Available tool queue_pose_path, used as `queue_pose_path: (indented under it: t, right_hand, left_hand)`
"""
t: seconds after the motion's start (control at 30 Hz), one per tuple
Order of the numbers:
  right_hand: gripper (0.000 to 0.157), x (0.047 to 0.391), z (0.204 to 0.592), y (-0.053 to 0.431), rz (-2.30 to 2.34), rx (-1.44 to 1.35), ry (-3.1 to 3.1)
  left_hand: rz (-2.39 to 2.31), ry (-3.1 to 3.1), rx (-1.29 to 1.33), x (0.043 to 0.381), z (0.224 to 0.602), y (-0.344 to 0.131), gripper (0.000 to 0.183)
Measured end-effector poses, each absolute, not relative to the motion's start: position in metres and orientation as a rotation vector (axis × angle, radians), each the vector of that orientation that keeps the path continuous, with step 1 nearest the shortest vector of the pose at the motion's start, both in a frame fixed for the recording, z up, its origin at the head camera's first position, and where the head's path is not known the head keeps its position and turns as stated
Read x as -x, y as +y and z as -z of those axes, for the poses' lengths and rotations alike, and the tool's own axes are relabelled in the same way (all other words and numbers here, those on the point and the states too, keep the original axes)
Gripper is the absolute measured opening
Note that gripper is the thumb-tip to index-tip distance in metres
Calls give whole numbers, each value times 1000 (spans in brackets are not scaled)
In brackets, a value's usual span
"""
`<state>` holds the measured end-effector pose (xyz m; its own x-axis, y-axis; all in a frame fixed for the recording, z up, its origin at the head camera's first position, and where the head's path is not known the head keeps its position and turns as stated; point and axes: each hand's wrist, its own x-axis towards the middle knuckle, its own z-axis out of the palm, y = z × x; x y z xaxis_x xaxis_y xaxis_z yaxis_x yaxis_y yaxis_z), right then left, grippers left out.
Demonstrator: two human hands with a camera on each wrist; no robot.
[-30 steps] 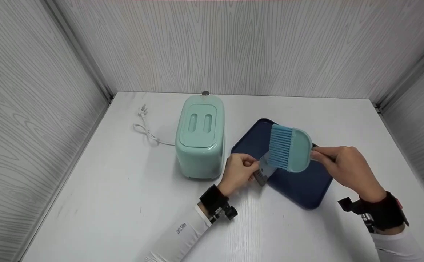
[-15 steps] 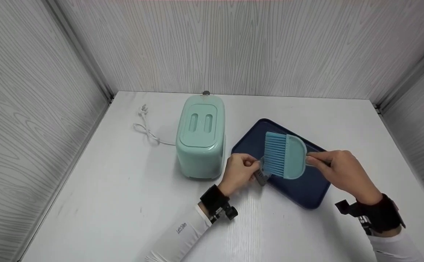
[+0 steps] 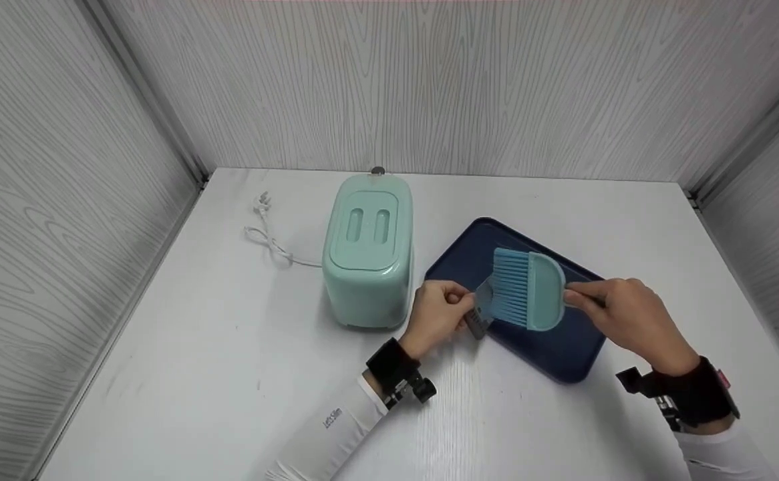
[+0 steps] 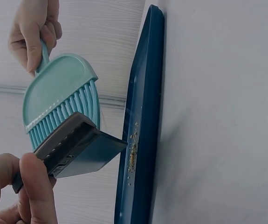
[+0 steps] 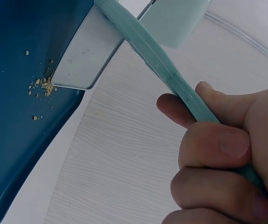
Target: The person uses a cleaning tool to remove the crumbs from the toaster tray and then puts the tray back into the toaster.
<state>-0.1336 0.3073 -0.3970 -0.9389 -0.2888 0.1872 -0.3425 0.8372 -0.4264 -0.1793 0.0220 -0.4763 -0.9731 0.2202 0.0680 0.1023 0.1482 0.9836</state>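
Note:
My left hand (image 3: 437, 312) pinches the dark-edged end of a thin crumb tray (image 4: 89, 154), tilted over the navy serving tray (image 3: 566, 357). My right hand (image 3: 637, 322) grips the handle of a mint hand brush (image 3: 546, 294) with blue bristles. From the head view, those bristles overlap the crumb tray; in the left wrist view they lie against or just behind its dark edge. A small heap of tan crumbs (image 5: 44, 85) lies on the serving tray by the crumb tray's lower corner. Fine specks stay on the crumb tray's pale surface in the right wrist view.
A mint toaster (image 3: 368, 280) with a lid stands left of the serving tray, close to my left hand. Its white cord and plug (image 3: 264, 230) lie farther left on the white table (image 3: 182, 361). Grained panels (image 3: 429, 87) enclose the back and sides.
My right hand has brought the brush down and slightly left across the crumb tray, then a little back to the right. The left hand has hardly moved.

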Motion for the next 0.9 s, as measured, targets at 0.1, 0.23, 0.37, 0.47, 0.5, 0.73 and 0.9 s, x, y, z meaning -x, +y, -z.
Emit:
queue_pose_path:
  t: [0.1,0.23,0.37,0.47,0.5,0.73,0.9]
  right_hand:
    - [27,134,398,309,-684,-489,-2900]
    - [25,134,399,310,-640,-474,-2891]
    - [25,134,400,310,-569,-451,-2879]
    - [25,135,401,311,-531,-434,-2863]
    - [25,136,402,311,-523,-430,-2854]
    - [18,139,405,314,-458,-410,-2805]
    - [18,142,407,316,-443,-376,-2812]
  left_hand:
    - [-1964,2313,-326,179,476,22,9]
    - [-1957,2320,-326,179,475,22,9]
    - [-1950,2324,-318,179,475,22,10]
    - [-1949,2327,-311,179,474,22,9]
    - [-1949,2329,-310,179,474,23,9]
    - [-1979,2300,-327,180,475,23,10]
    - [-1988,2292,-358,179,475,22,10]
